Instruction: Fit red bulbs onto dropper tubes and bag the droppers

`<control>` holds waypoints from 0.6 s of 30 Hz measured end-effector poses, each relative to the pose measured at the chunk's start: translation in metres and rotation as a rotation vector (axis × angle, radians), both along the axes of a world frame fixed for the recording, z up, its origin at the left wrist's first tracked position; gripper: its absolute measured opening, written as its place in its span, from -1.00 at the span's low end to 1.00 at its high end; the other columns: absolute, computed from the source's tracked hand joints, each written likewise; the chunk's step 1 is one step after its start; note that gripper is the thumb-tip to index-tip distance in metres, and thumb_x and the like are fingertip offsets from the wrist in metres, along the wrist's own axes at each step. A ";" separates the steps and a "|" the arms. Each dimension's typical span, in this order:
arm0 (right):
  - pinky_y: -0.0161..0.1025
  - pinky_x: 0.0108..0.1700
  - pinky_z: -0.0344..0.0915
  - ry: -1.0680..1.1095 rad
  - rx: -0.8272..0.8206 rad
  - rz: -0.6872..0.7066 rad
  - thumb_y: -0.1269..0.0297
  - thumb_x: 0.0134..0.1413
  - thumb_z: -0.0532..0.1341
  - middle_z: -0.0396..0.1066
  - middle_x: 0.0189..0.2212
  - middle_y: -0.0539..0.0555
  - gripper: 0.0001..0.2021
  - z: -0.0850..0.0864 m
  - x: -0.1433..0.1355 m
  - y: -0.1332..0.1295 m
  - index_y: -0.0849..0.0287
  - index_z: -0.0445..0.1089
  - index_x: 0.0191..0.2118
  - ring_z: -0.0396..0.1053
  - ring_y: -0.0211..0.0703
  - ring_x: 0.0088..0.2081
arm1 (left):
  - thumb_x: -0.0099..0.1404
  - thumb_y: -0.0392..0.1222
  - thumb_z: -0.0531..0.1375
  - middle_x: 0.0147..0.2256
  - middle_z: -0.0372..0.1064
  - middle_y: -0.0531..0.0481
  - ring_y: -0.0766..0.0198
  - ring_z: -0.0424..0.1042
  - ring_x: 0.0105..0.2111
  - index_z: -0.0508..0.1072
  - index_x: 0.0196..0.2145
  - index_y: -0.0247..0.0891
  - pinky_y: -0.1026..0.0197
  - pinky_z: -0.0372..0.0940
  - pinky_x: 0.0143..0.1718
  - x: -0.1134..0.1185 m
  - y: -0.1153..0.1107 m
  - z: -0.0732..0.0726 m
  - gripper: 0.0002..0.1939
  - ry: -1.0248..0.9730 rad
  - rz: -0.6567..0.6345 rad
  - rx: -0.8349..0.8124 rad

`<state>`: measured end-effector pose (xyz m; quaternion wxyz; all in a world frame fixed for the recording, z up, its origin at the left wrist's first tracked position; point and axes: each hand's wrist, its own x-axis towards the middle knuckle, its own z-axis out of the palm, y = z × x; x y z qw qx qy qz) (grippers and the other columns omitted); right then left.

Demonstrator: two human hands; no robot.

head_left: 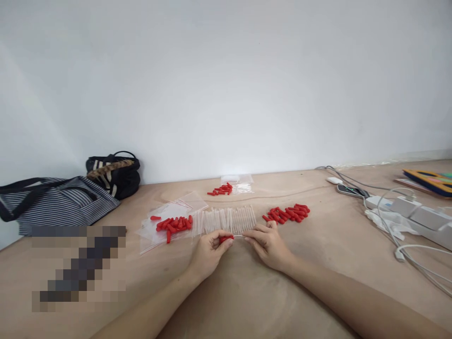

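Pinched in my left hand is a red rubber dropper bulb; whether there is more than one cannot be made out. My right hand has its fingers closed on a thin clear dropper tube, whose left end meets the bulb. Just beyond my hands lies a row of clear tubes, side by side. A pile of red bulbs rests on clear zip bags at the left. Another pile of red bulbs is to the right of the row.
Farther back, a few red bulbs lie by a clear bag of tubes. A striped bag and a black bag stand at left. A power strip, white cables and a tissue occupy the right.
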<state>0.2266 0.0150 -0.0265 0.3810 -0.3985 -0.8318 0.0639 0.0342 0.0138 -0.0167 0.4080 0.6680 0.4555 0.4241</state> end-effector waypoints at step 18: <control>-0.23 -0.32 -0.09 -0.050 -0.019 -0.037 0.37 0.14 -0.01 0.34 -0.55 0.00 -0.76 0.006 -0.007 -0.011 0.15 0.40 -0.36 0.23 -0.30 -0.47 | 0.02 -0.18 0.21 -0.40 0.49 -0.03 0.20 0.46 -0.37 0.46 -0.40 -0.30 0.20 0.37 -0.29 0.002 -0.004 0.003 -0.83 -0.034 0.037 -0.016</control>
